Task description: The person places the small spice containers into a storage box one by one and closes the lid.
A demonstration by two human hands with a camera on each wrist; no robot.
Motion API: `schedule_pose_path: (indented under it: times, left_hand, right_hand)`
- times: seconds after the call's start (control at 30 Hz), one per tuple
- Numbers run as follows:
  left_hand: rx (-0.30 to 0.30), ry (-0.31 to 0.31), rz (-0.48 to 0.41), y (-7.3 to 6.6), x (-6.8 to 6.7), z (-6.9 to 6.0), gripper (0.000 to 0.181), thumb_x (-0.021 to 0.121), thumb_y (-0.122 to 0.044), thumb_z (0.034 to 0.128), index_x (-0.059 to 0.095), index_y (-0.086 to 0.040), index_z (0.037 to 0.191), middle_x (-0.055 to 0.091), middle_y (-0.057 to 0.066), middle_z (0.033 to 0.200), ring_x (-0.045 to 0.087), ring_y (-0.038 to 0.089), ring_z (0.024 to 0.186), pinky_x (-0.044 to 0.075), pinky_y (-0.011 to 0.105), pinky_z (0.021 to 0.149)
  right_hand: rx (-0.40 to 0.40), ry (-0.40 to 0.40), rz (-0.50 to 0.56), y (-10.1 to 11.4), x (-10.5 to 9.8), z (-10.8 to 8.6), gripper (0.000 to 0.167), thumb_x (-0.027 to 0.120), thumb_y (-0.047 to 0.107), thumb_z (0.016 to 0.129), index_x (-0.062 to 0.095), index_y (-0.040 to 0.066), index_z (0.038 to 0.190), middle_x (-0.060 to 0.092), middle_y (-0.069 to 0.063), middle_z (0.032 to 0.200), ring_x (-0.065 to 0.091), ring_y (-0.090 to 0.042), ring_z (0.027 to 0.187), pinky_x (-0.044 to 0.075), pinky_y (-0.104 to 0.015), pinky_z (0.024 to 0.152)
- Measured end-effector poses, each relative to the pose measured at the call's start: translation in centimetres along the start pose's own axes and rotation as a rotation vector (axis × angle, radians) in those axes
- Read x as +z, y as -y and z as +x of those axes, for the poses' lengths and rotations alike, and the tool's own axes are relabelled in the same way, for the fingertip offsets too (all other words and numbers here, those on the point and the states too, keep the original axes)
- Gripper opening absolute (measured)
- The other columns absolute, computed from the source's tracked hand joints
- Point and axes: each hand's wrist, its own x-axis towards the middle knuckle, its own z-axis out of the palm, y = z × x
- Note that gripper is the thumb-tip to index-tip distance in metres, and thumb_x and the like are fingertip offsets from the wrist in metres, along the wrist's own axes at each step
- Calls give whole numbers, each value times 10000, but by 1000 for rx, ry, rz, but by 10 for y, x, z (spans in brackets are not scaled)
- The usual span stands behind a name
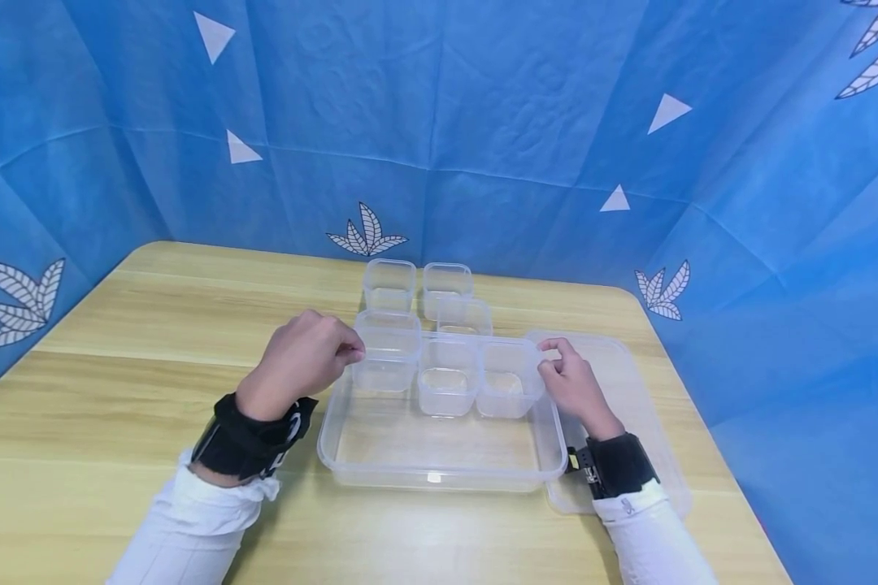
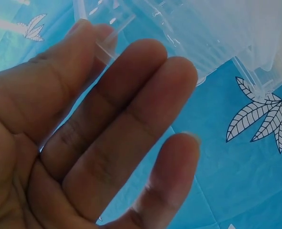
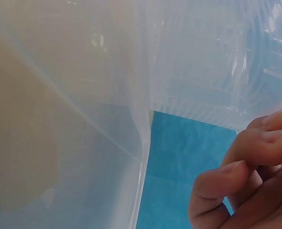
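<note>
My left hand [image 1: 309, 357] pinches the rim of a small clear plastic container [image 1: 386, 351] between thumb and index finger. In the left wrist view the other fingers [image 2: 131, 129] stay off it. On the other side, my right hand [image 1: 574, 382] grips the edge of another small container [image 1: 510, 380], its remaining fingers [image 3: 222, 186] curled below. Between these two sits a third small container [image 1: 446, 378], side by side with them. All three are at the back part of a large clear rectangular box [image 1: 439, 475]; whether they touch its floor I cannot tell.
Behind the box stand more small clear containers: one at the back left [image 1: 389, 284], one beside it [image 1: 448, 288], and one closer [image 1: 464, 315]. A flat clear lid [image 1: 629, 390] lies on the wooden table [image 1: 154, 349] under my right forearm. A blue curtain [image 1: 424, 122] hangs behind.
</note>
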Motion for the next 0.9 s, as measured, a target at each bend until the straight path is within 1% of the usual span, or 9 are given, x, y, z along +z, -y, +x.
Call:
schedule_pose_path:
  times: [0.27, 0.47, 0.67, 0.9]
  left_hand:
    - [-12, 39, -4, 2, 4, 3, 61, 743, -30, 835, 787, -73, 835, 721, 36, 810, 665, 204, 732, 538, 372, 610]
    - [-13, 56, -1, 4, 8, 4, 56, 747, -35, 832, 786, -75, 827, 718, 33, 803, 660, 204, 725, 533, 367, 589]
    - [-29, 80, -1, 5, 14, 6, 57, 750, -48, 836, 788, -88, 831, 717, 22, 803, 645, 184, 706, 517, 342, 574]
    - [-39, 79, -8, 5, 19, 8, 54, 762, -51, 826, 783, -93, 801, 704, 6, 767, 615, 156, 659, 502, 323, 561]
  right_hand:
    - [11, -11, -10, -2, -1, 0, 327, 435, 80, 876, 513, 31, 1190, 351, 37, 537, 311, -138, 457, 266, -255, 449]
    - [2, -14, -4, -2, -1, 0, 323, 442, 82, 871, 517, 31, 1181, 348, 40, 534, 306, -138, 456, 261, -252, 449]
    - [-2, -16, 0, -2, -2, 0, 320, 443, 83, 873, 524, 33, 1179, 349, 41, 530, 307, -140, 454, 258, -253, 448]
    - [20, -6, 16, -3, -2, 1, 330, 430, 92, 888, 527, 42, 1200, 345, 54, 526, 308, -145, 462, 264, -265, 453]
